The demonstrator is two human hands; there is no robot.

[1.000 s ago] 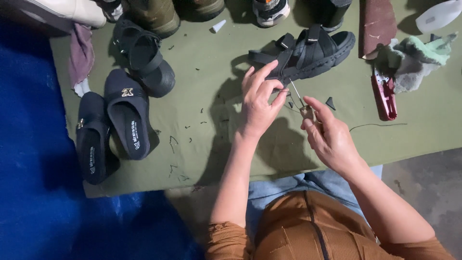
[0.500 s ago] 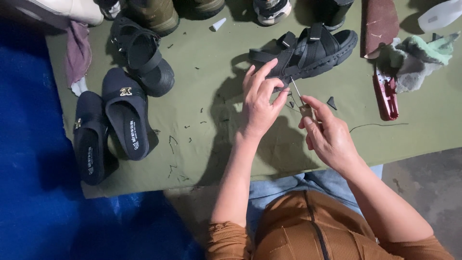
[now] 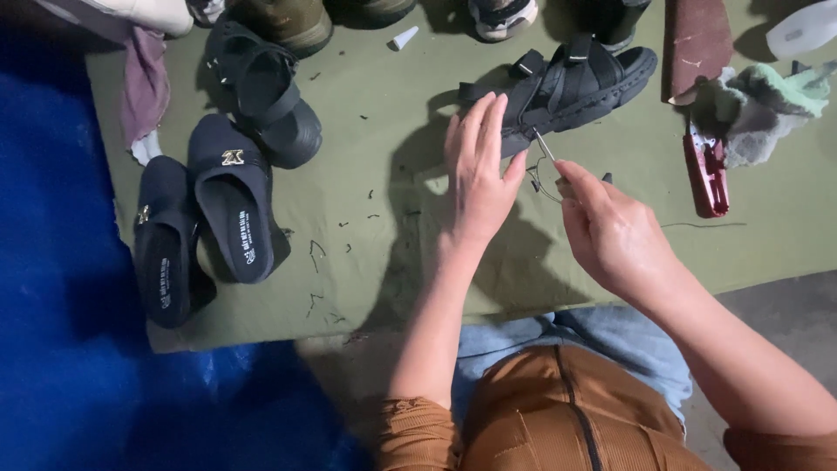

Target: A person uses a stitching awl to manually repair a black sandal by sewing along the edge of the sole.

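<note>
My left hand [image 3: 478, 174] is raised with fingers straight and close together, the thumb pinching a thin dark thread [image 3: 542, 185] near the black strap sandal [image 3: 567, 83]. My right hand [image 3: 610, 228] grips a thin metal needle tool [image 3: 544, 146] whose tip points up-left toward the sandal's sole edge. The sandal lies on its side on the olive-green mat [image 3: 384, 218], just beyond both hands.
A pair of dark slip-on sandals [image 3: 200, 228] and another black sandal [image 3: 266, 92] lie at the left. Red-handled clippers [image 3: 708, 174] and a green-grey rag [image 3: 757, 106] sit at right. More shoes line the far edge. A blue tarp [image 3: 61, 349] lies left.
Both hands have stayed nearly in place; the right hand shifted slightly with the needle tool. The view has drifted a little.
</note>
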